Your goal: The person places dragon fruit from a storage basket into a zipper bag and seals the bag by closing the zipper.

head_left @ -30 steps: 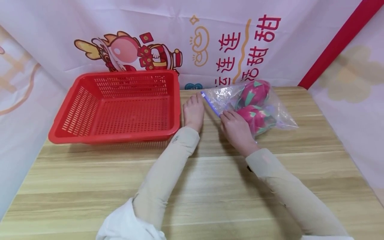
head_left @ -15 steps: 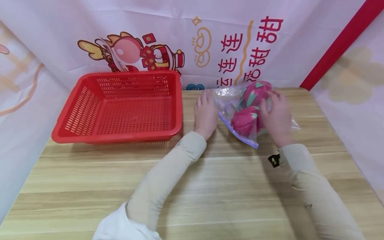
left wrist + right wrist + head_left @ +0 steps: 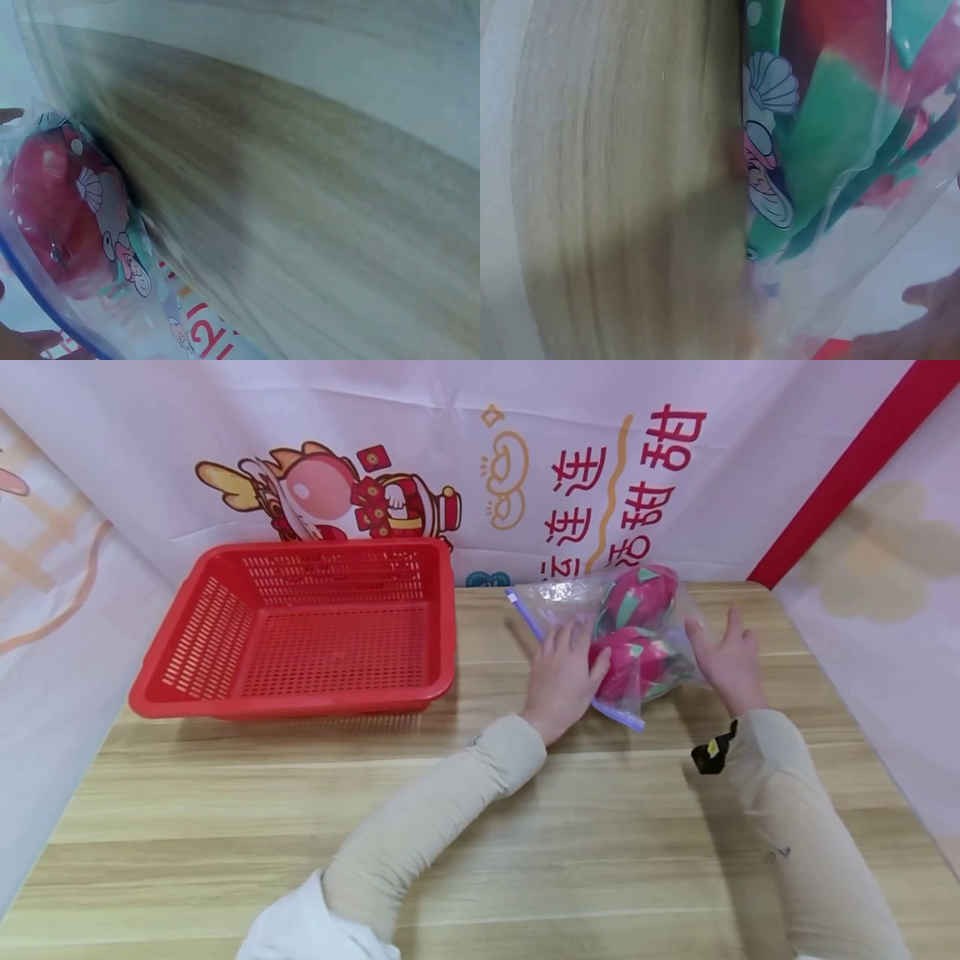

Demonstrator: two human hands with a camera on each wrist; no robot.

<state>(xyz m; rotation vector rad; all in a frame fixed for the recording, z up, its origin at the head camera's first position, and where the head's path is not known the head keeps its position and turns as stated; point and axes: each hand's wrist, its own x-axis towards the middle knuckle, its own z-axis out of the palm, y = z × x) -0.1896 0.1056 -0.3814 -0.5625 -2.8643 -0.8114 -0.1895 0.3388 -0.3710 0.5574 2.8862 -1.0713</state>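
Your left hand and right hand are flanking a clear zip bag lying toward the back right of the wooden desk. Both grips are standing wide: the left fingers are resting straight on the film by the blue zip strip, and the right palm is pressing flat against the far side. Inside, two pink, green-scaled dragon fruits are sitting one behind the other. Judged from this, the film is being thin, slick and crinkly, while the round fruit is giving the load weight and letting it roll, so cupping under the fruit looks safer than pinching loose plastic. A stiff, perforated red plastic basket is standing well apart to the left.
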